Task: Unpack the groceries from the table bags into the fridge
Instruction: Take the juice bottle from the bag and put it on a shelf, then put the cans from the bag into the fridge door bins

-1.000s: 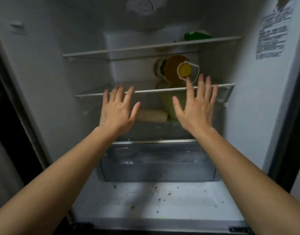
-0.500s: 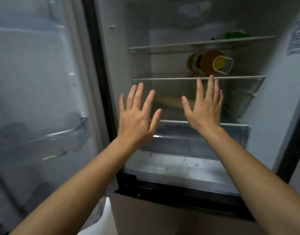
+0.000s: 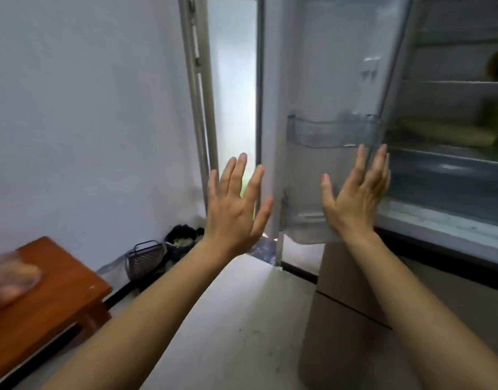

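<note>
Blurring at frame edge: maybe bagged food (image 3: 12, 277) on table (image 3: 59, 299).

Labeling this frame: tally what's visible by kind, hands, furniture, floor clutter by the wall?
Hands: 2, left hand, right hand, both open and empty
Furniture: 2, wooden table, fridge
Floor clutter: 2, wire basket, black bag
Total: 6

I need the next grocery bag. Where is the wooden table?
Head view, bottom left: the wooden table stands against the white wall, left of the left hand.
</note>
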`<state>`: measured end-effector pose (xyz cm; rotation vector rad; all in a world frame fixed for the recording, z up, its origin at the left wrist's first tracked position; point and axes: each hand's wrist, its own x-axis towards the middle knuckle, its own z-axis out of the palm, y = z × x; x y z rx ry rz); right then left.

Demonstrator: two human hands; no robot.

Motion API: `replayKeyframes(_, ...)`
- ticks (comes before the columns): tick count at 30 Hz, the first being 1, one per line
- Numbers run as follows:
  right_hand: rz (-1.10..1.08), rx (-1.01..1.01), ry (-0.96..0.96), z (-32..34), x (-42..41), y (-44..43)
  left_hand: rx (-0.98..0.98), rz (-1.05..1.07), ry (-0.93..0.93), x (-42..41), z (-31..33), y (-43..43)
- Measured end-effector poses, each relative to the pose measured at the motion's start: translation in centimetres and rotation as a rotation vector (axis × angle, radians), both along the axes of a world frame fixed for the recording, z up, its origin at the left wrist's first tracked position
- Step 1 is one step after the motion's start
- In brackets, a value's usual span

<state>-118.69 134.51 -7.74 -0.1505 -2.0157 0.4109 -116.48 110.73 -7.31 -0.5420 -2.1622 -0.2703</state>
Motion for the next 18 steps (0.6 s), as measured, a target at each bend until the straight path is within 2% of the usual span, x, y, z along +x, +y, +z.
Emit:
replayKeyframes(4, 0.182, 0.035, -0.028, -2.9, -0.5, -14.2, -0.025, 0.308, -0.118, 2.6, -2.9, -15.8)
replayKeyframes(9, 0.476, 0.161, -0.171, -6.8, -1.4, -30.3, 0.068, 0.686, -0.306, 9.2, -6.7, -32.1)
replayKeyframes(18, 0.939, 0.221, -0.392, -12.8, -2.6, -55.4, 0.208, 1.092, -0.406, 17.2, -11.2, -49.9)
